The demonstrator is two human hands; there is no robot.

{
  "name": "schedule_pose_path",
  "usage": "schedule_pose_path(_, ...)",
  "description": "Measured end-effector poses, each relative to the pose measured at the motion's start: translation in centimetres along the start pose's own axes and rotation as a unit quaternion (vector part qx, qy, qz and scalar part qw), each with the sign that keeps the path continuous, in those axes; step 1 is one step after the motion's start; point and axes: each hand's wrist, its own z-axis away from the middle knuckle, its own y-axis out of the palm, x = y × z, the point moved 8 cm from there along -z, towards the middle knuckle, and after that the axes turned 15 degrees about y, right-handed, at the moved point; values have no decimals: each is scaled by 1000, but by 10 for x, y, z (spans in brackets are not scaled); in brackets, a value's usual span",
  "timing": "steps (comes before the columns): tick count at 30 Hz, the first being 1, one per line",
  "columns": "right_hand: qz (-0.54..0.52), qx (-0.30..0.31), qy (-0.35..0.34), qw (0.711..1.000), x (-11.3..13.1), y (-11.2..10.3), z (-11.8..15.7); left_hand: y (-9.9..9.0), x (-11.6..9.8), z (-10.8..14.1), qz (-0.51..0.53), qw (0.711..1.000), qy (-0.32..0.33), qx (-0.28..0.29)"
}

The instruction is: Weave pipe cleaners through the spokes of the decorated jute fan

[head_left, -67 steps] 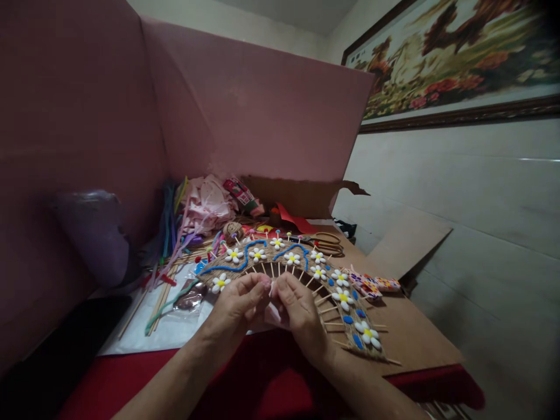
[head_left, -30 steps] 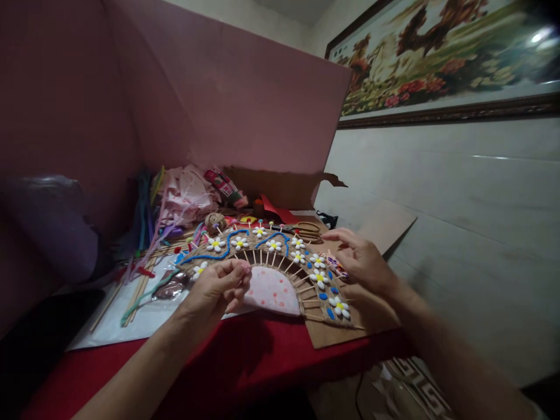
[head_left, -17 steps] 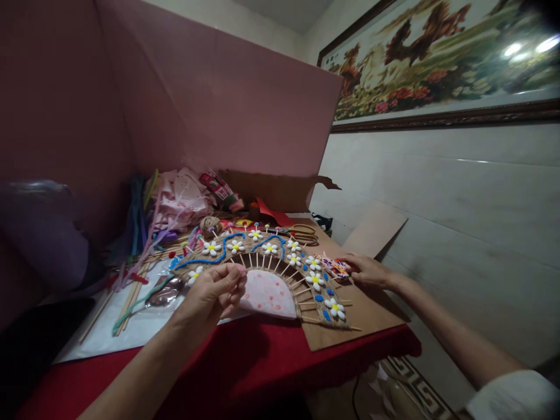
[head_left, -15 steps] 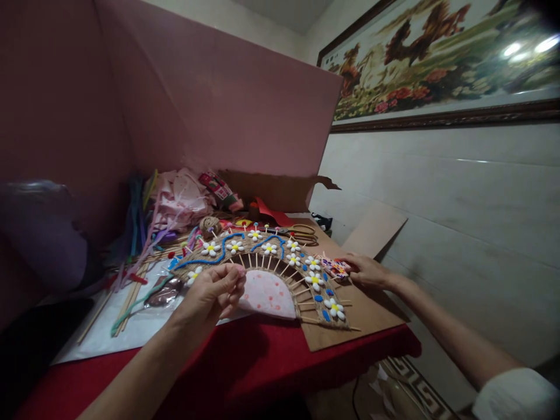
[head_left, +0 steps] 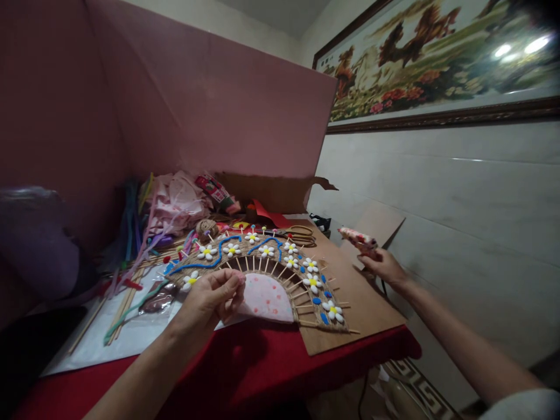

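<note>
A fan-shaped craft point(head_left: 249, 252) of twine woven over thin sticks lies on brown cardboard point(head_left: 371, 312). White flowers with yellow centres point(head_left: 312, 283), blue ovals and blue wavy strips decorate it. Its inner half-circle is pale pink with red spots point(head_left: 269, 298). In front of its left part, my left hand point(head_left: 219, 291) is closed in a pinch; a tiny pinkish bit may be at the fingertips, too small to name. My right hand point(head_left: 387, 269) grips a patterned glue gun point(head_left: 359, 239), raised beyond the fan's right side, its nozzle pointing left.
Scissors point(head_left: 301, 235), a ball of twine point(head_left: 206, 228) and crumpled pink material point(head_left: 177, 198) lie behind the fan. Sticks and pipe cleaners point(head_left: 135, 306) are on the white sheet at left. Red cloth point(head_left: 245, 373) covers the table. A pink panel point(head_left: 219, 111) stands behind.
My right hand has lifted the glue gun from beside the fan's right edge, up and to the right. My left hand keeps its pinch, nearly still. The view has shifted slightly.
</note>
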Motion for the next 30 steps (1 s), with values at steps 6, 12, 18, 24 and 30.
schedule_pose_path(6,-165,60,98,979,13,-18,36,2,-1,1,7,1000,-1,1)
schedule_pose_path(12,-99,225,171,954,30,-9,85,0,1,3,3,1000,-7,-13)
schedule_pose_path(18,-181,371,202,888,69,45,140,3,1,4,22,1000,-10,-7)
schedule_pose_path(24,-233,427,176,856,106,111,177,9,0,4,59,998,-4,14)
schedule_pose_path(30,-234,433,101,865,126,134,174,7,4,6,81,996,-21,17)
